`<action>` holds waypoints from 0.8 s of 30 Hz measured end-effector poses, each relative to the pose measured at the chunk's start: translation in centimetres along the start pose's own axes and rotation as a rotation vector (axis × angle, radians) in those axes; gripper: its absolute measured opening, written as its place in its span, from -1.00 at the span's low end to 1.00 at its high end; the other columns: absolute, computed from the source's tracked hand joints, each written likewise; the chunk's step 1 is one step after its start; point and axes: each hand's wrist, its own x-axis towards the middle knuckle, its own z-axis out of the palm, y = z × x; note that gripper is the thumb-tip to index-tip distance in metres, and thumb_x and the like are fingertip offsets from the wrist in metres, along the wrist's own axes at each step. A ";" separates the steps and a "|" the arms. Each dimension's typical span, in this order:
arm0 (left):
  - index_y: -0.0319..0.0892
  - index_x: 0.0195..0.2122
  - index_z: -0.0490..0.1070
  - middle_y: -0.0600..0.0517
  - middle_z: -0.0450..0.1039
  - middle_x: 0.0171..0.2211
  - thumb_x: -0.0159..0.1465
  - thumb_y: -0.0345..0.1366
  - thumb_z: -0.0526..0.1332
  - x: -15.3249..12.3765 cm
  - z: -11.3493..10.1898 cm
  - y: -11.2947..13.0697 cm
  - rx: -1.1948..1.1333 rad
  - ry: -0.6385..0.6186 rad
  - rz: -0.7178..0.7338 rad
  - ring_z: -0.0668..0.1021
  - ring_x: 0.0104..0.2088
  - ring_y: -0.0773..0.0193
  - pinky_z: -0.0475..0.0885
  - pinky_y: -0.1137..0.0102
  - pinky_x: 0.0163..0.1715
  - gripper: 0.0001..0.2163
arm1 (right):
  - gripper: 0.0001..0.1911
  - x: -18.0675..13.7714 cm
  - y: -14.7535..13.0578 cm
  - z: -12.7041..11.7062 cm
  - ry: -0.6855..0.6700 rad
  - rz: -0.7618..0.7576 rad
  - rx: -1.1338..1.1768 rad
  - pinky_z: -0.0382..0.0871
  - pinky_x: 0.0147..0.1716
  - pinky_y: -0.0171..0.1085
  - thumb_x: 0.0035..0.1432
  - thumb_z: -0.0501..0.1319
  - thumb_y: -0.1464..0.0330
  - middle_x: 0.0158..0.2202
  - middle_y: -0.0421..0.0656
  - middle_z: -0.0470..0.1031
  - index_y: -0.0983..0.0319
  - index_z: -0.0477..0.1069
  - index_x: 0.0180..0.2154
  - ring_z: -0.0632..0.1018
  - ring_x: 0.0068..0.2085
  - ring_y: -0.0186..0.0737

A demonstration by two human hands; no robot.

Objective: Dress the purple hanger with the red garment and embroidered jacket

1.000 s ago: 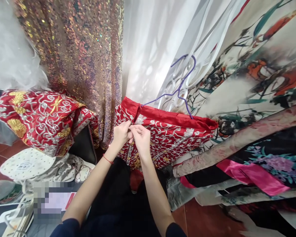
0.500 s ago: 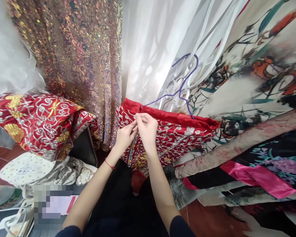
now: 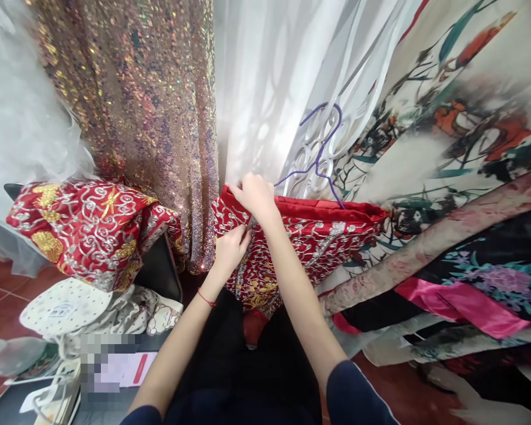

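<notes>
At the far left we see white tulle (image 3: pixel 22 118) hanging, and below it a red embroidered garment (image 3: pixel 88 227) draped over a dark piece of furniture (image 3: pixel 154 265). In the near left corner lie a white dotted fabric piece (image 3: pixel 64 304), patterned cloth and a red-and-white card (image 3: pixel 130 369). Behind the draped garment hangs a sequined curtain (image 3: pixel 146 118), bronze and pink, reaching down to floor level.

At centre we note the red embroidered dress (image 3: pixel 310 236), silver and gold scrollwork on red satin, hanging on a purple hanger (image 3: pixel 318 159) in front of a sheer white curtain (image 3: pixel 269 88). The dress sits in the middle of the scene, just right of the sequined curtain; its lower part drops toward our dark lap.

Our left hand (image 3: pixel 230 248), a red string at its wrist, rests against the front of the dress below the top edge, fingers curled together and pinching something small at the embroidery; what exactly is pinched we cannot tell. Our right hand (image 3: pixel 254 192) lies higher, closed over the top left corner of the dress, fingers folded down over the red satin edge beside the hanger's arm. The two hands are close, right above left, nearly touching.

To the right, a painted floral and bird print fabric (image 3: pixel 446 118) hangs, with a pale rose-patterned strip (image 3: pixel 425 248) below it, then a black flowered garment with a bright pink sash (image 3: pixel 455 301). Red floor tiles (image 3: pixel 380 378) show near right.
</notes>
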 end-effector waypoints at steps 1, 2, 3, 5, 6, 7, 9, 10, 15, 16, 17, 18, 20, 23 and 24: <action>-0.17 -0.26 0.43 -0.06 0.58 -0.33 0.44 -0.26 0.08 0.2 -0.2 -0.2 0.002 -0.018 -0.007 0.61 -0.32 0.20 0.30 0.41 -0.40 -0.80 | -0.72 -0.8 0.1 0.3 0.041 -0.037 0.059 0.39 -0.08 -0.04 0.35 0.16 0.22 -0.24 0.05 0.61 0.28 0.51 -0.24 0.60 -0.14 0.04; -0.17 -0.23 0.44 -0.08 0.58 -0.29 0.43 -0.25 0.08 0.3 -0.4 -0.4 0.000 -0.036 -0.012 0.61 -0.28 0.17 0.31 0.40 -0.38 -0.81 | -0.78 -1.6 0.3 0.6 0.099 -0.088 0.126 0.39 -0.06 -0.06 0.35 0.15 0.28 -0.22 0.01 0.61 0.27 0.49 -0.19 0.60 -0.14 0.00; -0.18 -0.21 0.44 -0.09 0.58 -0.26 0.42 -0.24 0.09 0.5 -0.6 -0.7 -0.012 -0.048 -0.017 0.61 -0.26 0.15 0.33 0.39 -0.36 -0.82 | -0.83 -2.6 0.6 1.1 0.164 -0.147 0.199 0.39 -0.03 -0.08 0.34 0.13 0.35 -0.19 -0.02 0.60 0.25 0.47 -0.14 0.59 -0.13 -0.05; -0.18 -0.22 0.44 -0.09 0.57 -0.26 0.39 -0.23 0.13 0.7 -1.1 -1.4 -0.089 -0.043 -0.034 0.59 -0.24 0.13 0.37 0.37 -0.31 -0.83 | -0.79 -4.9 1.4 2.2 0.285 -0.278 0.350 0.39 0.02 -0.12 0.31 0.09 0.44 -0.13 -0.06 0.59 0.22 0.42 -0.06 0.58 -0.09 -0.13; -0.18 -0.23 0.43 -0.08 0.56 -0.27 0.38 -0.21 0.13 0.7 -1.3 -1.6 -0.167 -0.032 -0.050 0.58 -0.26 0.15 0.38 0.36 -0.29 -0.83 | -0.76 -6.3 1.9 2.9 0.335 -0.327 0.414 0.40 0.04 -0.12 0.31 0.08 0.44 -0.11 -0.06 0.58 0.22 0.41 -0.03 0.57 -0.07 -0.14; -0.18 -0.24 0.43 -0.06 0.55 -0.29 0.37 -0.18 0.13 0.7 -1.5 -1.8 -0.275 -0.015 -0.073 0.57 -0.28 0.17 0.39 0.36 -0.28 -0.81 | -0.75 -7.8 2.3 3.7 0.378 -0.358 0.472 0.40 0.06 -0.11 0.32 0.09 0.43 -0.09 -0.04 0.58 0.22 0.40 0.00 0.57 -0.05 -0.14; -0.17 -0.25 0.43 -0.04 0.54 -0.32 0.39 -0.09 0.08 0.4 -1.9 -1.8 -0.547 0.013 -0.142 0.55 -0.32 0.21 0.42 0.35 -0.27 -0.73 | -0.71 -11.1 3.0 5.3 0.430 -0.348 0.564 0.39 0.11 -0.05 0.33 0.11 0.38 -0.07 -0.04 0.57 0.19 0.38 0.06 0.57 -0.04 -0.14; -0.17 -0.26 0.44 -0.04 0.54 -0.32 0.39 -0.03 0.06 0.1 -2.1 -1.6 -0.688 0.009 -0.190 0.55 -0.32 0.21 0.44 0.35 -0.27 -0.67 | -0.71 -12.9 3.3 6.2 0.440 -0.315 0.624 0.41 0.11 -0.04 0.33 0.13 0.37 -0.07 -0.04 0.57 0.18 0.38 0.07 0.58 -0.05 -0.14; -0.18 -0.22 0.49 -0.10 0.59 -0.26 0.34 0.13 0.09 -2.5 -2.8 0.7 -1.129 -0.186 -0.385 0.61 -0.21 0.17 0.51 0.32 -0.21 -0.55 | -0.82 -20.4 4.3 9.7 0.398 -0.129 0.868 0.53 -0.03 -0.08 0.32 0.17 0.40 -0.17 -0.08 0.59 0.10 0.50 -0.10 0.61 -0.06 -0.12; -0.18 -0.19 0.50 -0.10 0.59 -0.23 0.33 0.10 0.13 -3.2 -2.9 1.3 -1.151 -0.231 -0.386 0.61 -0.18 0.17 0.51 0.31 -0.14 -0.58 | -0.81 -21.2 4.3 10.1 0.386 -0.135 0.890 0.54 -0.04 -0.09 0.32 0.15 0.42 -0.19 -0.09 0.60 0.09 0.52 -0.14 0.62 -0.05 -0.11; -0.18 -0.16 0.51 -0.09 0.60 -0.22 0.33 0.06 0.17 -3.8 -3.0 1.8 -1.157 -0.270 -0.383 0.61 -0.15 0.19 0.50 0.31 -0.08 -0.62 | -0.78 -21.8 4.3 10.4 0.373 -0.146 0.903 0.55 -0.04 -0.09 0.31 0.14 0.44 -0.20 -0.10 0.61 0.08 0.54 -0.17 0.62 -0.04 -0.10; -0.17 -0.14 0.52 -0.08 0.60 -0.21 0.32 0.02 0.21 -4.4 -3.0 2.2 -1.156 -0.301 -0.388 0.61 -0.15 0.20 0.49 0.32 -0.05 -0.65 | -0.76 -22.2 4.3 10.6 0.362 -0.162 0.909 0.55 -0.04 -0.08 0.31 0.14 0.45 -0.20 -0.10 0.62 0.07 0.55 -0.18 0.62 -0.04 -0.10; -0.17 -0.14 0.53 -0.06 0.61 -0.24 0.30 -0.01 0.27 -5.6 -2.9 2.6 -1.159 -0.308 -0.431 0.61 -0.22 0.24 0.49 0.35 -0.09 -0.68 | -0.75 -22.5 4.3 10.6 0.343 -0.189 0.912 0.55 -0.02 -0.06 0.29 0.14 0.47 -0.20 -0.11 0.63 0.06 0.55 -0.17 0.62 -0.04 -0.09; -0.19 -0.20 0.56 -0.02 0.59 -0.34 0.25 0.00 0.32 -7.4 -2.4 2.4 -1.180 -0.183 -0.537 0.59 -0.33 0.29 0.49 0.41 -0.21 -0.67 | -0.75 -22.8 4.6 10.0 0.277 -0.222 0.971 0.51 0.08 0.01 0.23 0.22 0.45 -0.15 -0.11 0.61 0.05 0.52 -0.10 0.61 -0.01 -0.05; -0.20 -0.22 0.57 0.00 0.58 -0.36 0.24 0.00 0.34 -8.0 -2.3 2.3 -1.191 -0.128 -0.576 0.58 -0.35 0.30 0.49 0.41 -0.23 -0.67 | -0.74 -22.9 4.8 9.6 0.242 -0.223 1.020 0.49 0.11 0.03 0.21 0.25 0.42 -0.12 -0.09 0.60 0.05 0.51 -0.07 0.60 0.02 -0.03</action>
